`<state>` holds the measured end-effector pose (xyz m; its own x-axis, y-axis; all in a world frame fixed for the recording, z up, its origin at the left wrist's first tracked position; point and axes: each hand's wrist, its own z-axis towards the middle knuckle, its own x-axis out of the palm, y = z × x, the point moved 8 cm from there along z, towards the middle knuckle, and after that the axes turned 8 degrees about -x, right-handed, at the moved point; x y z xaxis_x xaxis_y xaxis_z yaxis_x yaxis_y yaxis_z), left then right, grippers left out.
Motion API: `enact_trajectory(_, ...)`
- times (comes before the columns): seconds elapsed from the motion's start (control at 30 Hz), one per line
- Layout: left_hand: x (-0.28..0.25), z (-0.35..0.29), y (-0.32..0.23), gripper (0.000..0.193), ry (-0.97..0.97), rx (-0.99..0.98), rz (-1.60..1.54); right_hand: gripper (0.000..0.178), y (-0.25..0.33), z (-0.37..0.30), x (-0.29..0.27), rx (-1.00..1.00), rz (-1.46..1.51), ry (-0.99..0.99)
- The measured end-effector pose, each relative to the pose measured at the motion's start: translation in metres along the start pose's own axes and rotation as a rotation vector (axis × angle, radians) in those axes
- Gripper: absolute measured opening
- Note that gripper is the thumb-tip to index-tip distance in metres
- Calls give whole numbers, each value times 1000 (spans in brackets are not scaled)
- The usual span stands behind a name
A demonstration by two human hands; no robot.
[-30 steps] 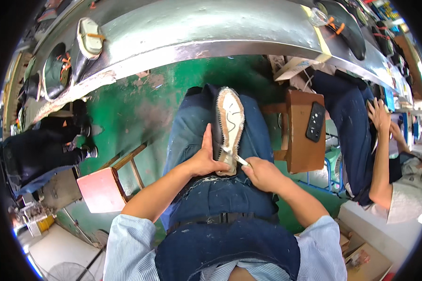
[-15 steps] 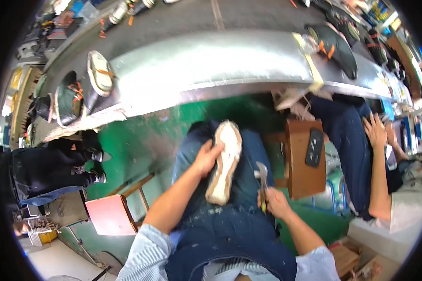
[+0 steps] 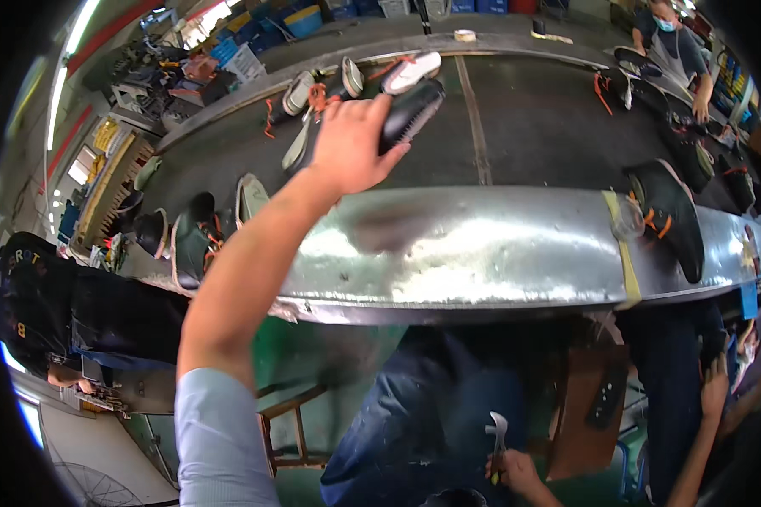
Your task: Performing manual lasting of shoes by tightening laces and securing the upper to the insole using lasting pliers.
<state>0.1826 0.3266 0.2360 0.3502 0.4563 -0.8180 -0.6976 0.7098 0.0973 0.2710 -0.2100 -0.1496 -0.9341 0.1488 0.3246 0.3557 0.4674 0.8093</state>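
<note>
Short pale blue left sleeve (image 3: 222,439), finely striped; dark blue trousers (image 3: 423,401); hands (image 3: 355,148) bare.

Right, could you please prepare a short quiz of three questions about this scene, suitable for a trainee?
1. Choose one: what does the right hand hold? A) a brush; B) a hammer; C) scissors.
2. True or false: the left hand is on a black shoe, over the dark work surface.
3. Fill in the colour: the dark shoe beside the yellow strip has ___ laces.

Key: 1. B; 2. true; 3. orange.
</note>
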Motion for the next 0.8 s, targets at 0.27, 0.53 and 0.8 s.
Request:
enact_trajectory(0.27, 188, -36, 97, 73, 511, -311, 222, 52, 57, 6, 10, -35, -254, -58)
enact_trajectory(0.53, 41, -59, 200, 30, 69, -475, 299, 44, 98, -1, 23, 53, -544, -59)
enact_trajectory(0.8, 21, -223, 325, 64, 367, -1452, -372, 35, 154, -18, 79, -395, -1408, 113)
